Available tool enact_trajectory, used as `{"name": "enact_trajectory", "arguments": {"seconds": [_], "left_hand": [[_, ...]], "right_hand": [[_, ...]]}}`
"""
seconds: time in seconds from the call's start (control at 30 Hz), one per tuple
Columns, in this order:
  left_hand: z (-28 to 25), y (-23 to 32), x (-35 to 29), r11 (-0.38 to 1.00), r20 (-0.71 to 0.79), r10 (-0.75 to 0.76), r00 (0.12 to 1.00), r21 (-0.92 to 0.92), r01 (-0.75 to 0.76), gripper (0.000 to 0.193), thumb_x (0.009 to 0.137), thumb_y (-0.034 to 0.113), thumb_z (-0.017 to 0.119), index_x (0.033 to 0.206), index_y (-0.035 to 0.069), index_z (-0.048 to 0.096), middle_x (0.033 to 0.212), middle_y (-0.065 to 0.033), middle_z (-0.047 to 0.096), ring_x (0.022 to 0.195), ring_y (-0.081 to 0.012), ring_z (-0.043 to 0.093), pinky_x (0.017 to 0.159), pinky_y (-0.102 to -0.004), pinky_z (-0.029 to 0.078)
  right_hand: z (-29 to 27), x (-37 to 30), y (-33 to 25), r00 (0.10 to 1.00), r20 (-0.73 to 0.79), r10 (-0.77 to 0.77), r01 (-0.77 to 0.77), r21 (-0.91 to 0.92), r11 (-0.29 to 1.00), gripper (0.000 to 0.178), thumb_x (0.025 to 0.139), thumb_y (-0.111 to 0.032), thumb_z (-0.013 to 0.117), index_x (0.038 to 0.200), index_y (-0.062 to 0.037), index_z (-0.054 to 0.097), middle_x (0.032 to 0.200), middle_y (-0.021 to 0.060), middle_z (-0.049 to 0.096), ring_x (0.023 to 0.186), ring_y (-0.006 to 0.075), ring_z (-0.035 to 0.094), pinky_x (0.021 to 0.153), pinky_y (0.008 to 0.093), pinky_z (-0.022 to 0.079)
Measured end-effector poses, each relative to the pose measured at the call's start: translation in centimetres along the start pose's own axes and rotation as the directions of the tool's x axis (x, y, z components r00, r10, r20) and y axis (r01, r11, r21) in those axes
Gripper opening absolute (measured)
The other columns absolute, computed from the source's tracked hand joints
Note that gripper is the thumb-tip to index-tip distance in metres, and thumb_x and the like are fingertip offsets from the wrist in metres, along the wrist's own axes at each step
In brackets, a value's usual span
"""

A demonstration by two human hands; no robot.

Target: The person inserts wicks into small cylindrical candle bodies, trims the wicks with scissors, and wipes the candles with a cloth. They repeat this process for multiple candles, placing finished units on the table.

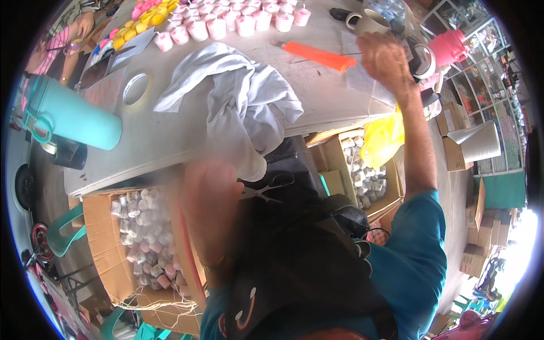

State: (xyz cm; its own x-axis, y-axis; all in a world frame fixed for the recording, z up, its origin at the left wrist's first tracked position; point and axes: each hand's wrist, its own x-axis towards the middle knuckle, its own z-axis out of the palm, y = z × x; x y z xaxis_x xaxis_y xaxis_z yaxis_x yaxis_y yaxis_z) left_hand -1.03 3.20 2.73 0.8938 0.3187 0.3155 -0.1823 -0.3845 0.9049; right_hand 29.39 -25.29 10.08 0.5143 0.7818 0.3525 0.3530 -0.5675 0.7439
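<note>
We listed the left hand [208, 195] at 8 o'clock from the middle of the view, blurred; we could not tell whether its fingers were apart, together or clamped on anything. It lay just beside the hanging lower end of a pale grey cloth [241, 93]; contact could not be told. The cloth, crumpled, we placed at 11 o'clock, mostly on the table [187, 133], its lower end over the near edge.

We entered the right hand [385, 59] between 1 and 2 o'clock, fingers curled, by a clear plastic sheet or bag [367, 85] and a white mug [374, 22]; we could not tell whether it gripped anything.

On the table we further counted: one orange flat, long item [318, 55], 1 o'clock; many pink-and-white candles [245, 25], toward 12 o'clock; yellow pieces [136, 27], between 10 and 11 o'clock; one roll of tape [136, 89], 10 o'clock; one turquoise bottle [85, 113], between 9 and 10 o'clock.

Below table height we noted: one pair of scissors [263, 191] on a black surface, near 6 o'clock, close to the middle; one carton [101, 243] of small white and pink pieces, 8 o'clock; one yellow bag [384, 136], toward 2 o'clock.
</note>
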Motion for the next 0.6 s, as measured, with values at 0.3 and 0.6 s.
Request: {"name": "enact_trajectory", "arguments": {"seconds": [0.3, 0.6], "left_hand": [[0.6, -0.9, 1.3, 0.962, -0.029, 0.066, 0.997, -0.263, -0.071, 0.039, 0.091, 0.015, 0.063, 0.123, -0.001, 0.048, 0.107, -0.0160, 0.060, 0.094, -0.0215, 0.061, 0.088, -0.0324, 0.048], [0.7, -1.2, 2.9, -0.076, 0.015, -0.228, 0.974, -0.997, -0.002, 0.040, 0.102, 0.029, 0.043, 0.116, -0.007, 0.054, 0.118, -0.0254, 0.058, 0.116, -0.0359, 0.057, 0.109, -0.0503, 0.039]], "right_hand": [[-6.7, -1.3, 4.3, 0.994, -0.029, 0.106, -0.098, 0.218, 0.971, 0.013, 0.079, -0.006, 0.058, 0.092, -0.0052, 0.058, 0.081, 0.0095, 0.063, 0.073, 0.0305, 0.064, 0.062, 0.0391, 0.051], [-14.4, -7.4, -11.4, 0.931, 0.173, 0.323, -0.200, 0.979, 0.050, 0.011, 0.086, 0.002, 0.060, 0.095, -0.0011, 0.063, 0.081, 0.0099, 0.064, 0.070, 0.0199, 0.062, 0.063, 0.0268, 0.049]]}}
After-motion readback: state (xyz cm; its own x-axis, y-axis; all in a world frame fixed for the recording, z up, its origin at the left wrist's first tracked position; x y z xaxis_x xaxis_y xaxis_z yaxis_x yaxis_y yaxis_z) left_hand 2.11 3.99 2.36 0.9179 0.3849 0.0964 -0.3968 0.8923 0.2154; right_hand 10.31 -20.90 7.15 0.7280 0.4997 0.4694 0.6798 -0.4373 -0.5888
